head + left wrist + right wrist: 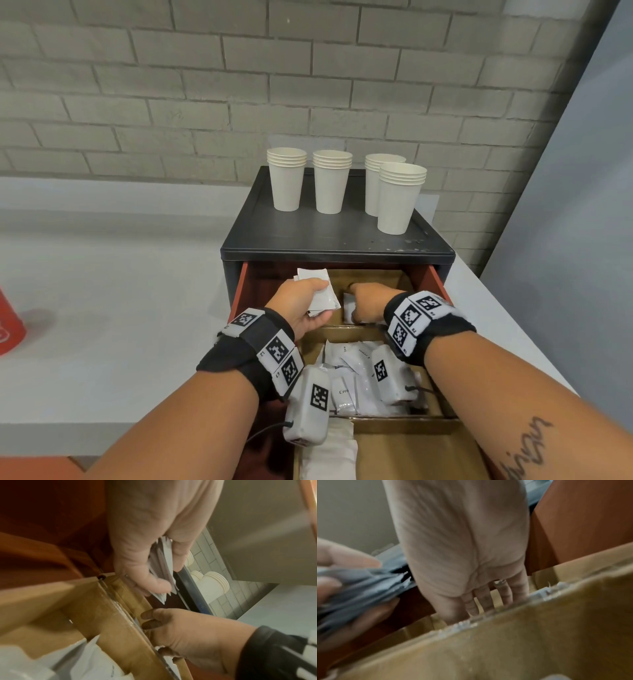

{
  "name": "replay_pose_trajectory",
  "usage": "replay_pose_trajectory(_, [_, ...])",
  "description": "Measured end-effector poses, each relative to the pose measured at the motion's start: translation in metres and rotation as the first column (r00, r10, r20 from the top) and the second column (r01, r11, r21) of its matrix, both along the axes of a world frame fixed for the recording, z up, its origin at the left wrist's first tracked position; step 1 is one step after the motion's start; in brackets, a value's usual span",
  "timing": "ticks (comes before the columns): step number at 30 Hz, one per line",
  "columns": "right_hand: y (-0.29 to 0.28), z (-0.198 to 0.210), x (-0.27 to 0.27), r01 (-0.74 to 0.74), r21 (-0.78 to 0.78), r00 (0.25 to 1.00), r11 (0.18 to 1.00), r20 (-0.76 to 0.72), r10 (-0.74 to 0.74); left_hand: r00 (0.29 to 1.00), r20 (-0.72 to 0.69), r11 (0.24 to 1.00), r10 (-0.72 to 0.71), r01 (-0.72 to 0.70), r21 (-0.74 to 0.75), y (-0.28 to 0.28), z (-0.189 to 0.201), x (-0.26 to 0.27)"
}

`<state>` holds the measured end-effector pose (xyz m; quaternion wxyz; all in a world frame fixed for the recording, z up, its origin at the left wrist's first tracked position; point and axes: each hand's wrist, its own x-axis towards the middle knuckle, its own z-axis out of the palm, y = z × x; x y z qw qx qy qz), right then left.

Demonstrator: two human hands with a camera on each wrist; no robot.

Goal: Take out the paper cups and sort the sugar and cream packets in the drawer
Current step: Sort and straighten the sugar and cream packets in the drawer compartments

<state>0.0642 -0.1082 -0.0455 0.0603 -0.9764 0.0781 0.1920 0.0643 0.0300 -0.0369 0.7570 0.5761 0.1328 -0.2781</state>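
Several stacks of white paper cups (pixel 331 183) stand on top of the black cabinet (pixel 335 246). Its red drawer (pixel 241 291) is pulled out, with cardboard dividers (pixel 342 330) inside. My left hand (pixel 305 305) grips a bundle of white packets (pixel 320 284) over the drawer's back left; the same bundle (pixel 164 563) shows in the left wrist view. My right hand (pixel 371 305) reaches down into the back compartment and pinches an upright white packet (pixel 347 305). In the right wrist view the cardboard hides its fingertips. More packets (pixel 352 363) fill the middle compartment.
A white counter (pixel 120 308) runs to the left of the cabinet, with a red object (pixel 8 329) at its left edge. A grey brick wall (pixel 308 85) stands behind. White packets (pixel 329 452) lie in the front compartment.
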Motion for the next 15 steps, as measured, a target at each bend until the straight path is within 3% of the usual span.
replay_pose_trajectory(4, [0.0025, -0.005, 0.0039, -0.016, -0.109, 0.999, 0.994, -0.053, 0.01, 1.0, -0.009, 1.0, 0.006, -0.006, -0.005, 0.0005, -0.0007, 0.0011])
replay_pose_trajectory(9, [-0.0013, -0.0104, 0.0015, -0.002, -0.123, 1.0, 0.992, -0.004, 0.002, 1.0, 0.008, 0.999, -0.027, 0.027, 0.047, -0.0015, -0.0025, 0.0008])
replay_pose_trajectory(15, [-0.001, -0.0072, 0.004, -0.011, 0.109, 0.993, 0.994, 0.117, -0.002, 0.998, 0.052, 0.997, -0.019, 0.015, 0.075, -0.0005, -0.0057, 0.0029])
